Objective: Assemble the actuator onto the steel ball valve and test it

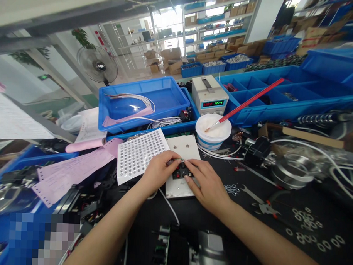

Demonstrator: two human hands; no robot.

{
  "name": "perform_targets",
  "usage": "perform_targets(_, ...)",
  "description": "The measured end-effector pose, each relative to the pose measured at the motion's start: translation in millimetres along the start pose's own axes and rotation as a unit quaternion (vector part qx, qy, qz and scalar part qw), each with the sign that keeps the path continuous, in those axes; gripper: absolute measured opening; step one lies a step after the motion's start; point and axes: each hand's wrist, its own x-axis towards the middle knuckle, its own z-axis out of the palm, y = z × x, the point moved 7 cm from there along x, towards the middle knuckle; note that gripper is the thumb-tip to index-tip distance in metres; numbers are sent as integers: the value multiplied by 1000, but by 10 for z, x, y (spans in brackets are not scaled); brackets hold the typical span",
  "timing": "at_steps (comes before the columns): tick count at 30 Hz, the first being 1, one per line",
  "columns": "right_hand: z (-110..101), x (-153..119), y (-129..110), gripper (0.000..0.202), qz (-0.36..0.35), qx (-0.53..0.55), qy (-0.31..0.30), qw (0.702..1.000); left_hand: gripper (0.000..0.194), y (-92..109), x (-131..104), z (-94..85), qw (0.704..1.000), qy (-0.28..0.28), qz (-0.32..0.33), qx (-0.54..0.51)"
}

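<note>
A black block with red and dark square parts (183, 172) sits on a light metal plate (177, 188) in the middle of the bench. My left hand (159, 168) comes in from the left, its thumb and forefinger pinched at the block's upper edge. From the right, my right hand (208, 184) meets it there with a fingertip, while its thumb rests beside the block. Whatever small piece lies between the fingertips is too small and covered to name. A white sheet with rows of round silver dots (142, 156) lies partly under my left hand.
Behind stand a white tub (213, 139) with a red-handled brush (249, 100), a power supply (209, 95) and a blue tray (142, 102). At right lie a wrench (254, 194), pliers (268, 208), metal rings (306, 222) and a motor assembly (258, 151). Another device (210, 245) occupies the front.
</note>
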Motion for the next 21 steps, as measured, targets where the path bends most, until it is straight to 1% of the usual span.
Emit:
perform_targets(4,-2,-25,-2,37,-10,2,5,1000,13,31,18,-16,1000,-15,-14,9)
perform_targets(7,12,-23,1,36,-4,15,0,1000,13,19,15,-17,999,-23,-21,-17)
perform_targets(9,19,-18,5,33,2,20,-3,1000,13,9,12,-13,1000,-21,-19,-9)
perform_targets(12,12,-17,-7,31,-6,0,0,1000,13,42,14,7,997,-24,10,67)
perform_targets(15,10,-17,-26,30,-19,-42,-9,999,14,113,23,39,987,-44,43,151)
perform_targets(18,7,-4,-31,29,-16,-67,-21,997,16,166,35,52,974,-64,54,210)
perform_targets(21,8,14,-25,30,-4,-69,-29,997,17,194,42,66,964,-74,56,248)
